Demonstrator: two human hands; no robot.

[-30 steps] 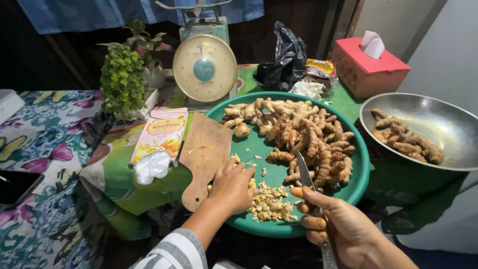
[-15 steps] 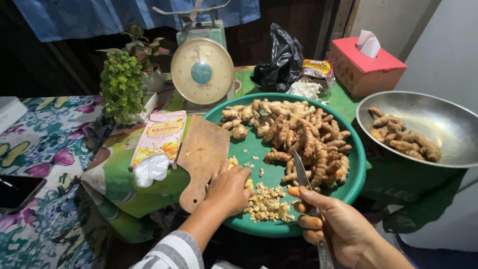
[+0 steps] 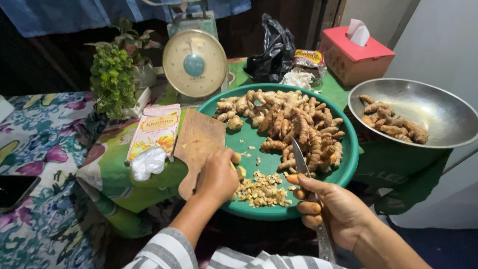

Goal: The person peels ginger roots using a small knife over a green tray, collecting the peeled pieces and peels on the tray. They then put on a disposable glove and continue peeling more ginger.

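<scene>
1. Flat rectangular packet (image 3: 154,132), pink with orange and yellow picture: lies on the green tabletop (image 3: 107,167), left of the wooden cutting board (image 3: 199,142).
2. Red tissue box (image 3: 356,57): far right, white tissue poking up.
3. Small printed bag (image 3: 307,57): beside the black plastic bag (image 3: 274,50).
4. Green tray (image 3: 348,164): knobbly tan-orange roots (image 3: 294,122) heaped at the back, pale chopped bits (image 3: 261,189) at the front.
5. Your left hand (image 3: 216,177): curled over a piece at the board's lower edge.
6. Your right hand (image 3: 333,209): clenched on a knife (image 3: 301,162), blade pointing at the roots.
</scene>
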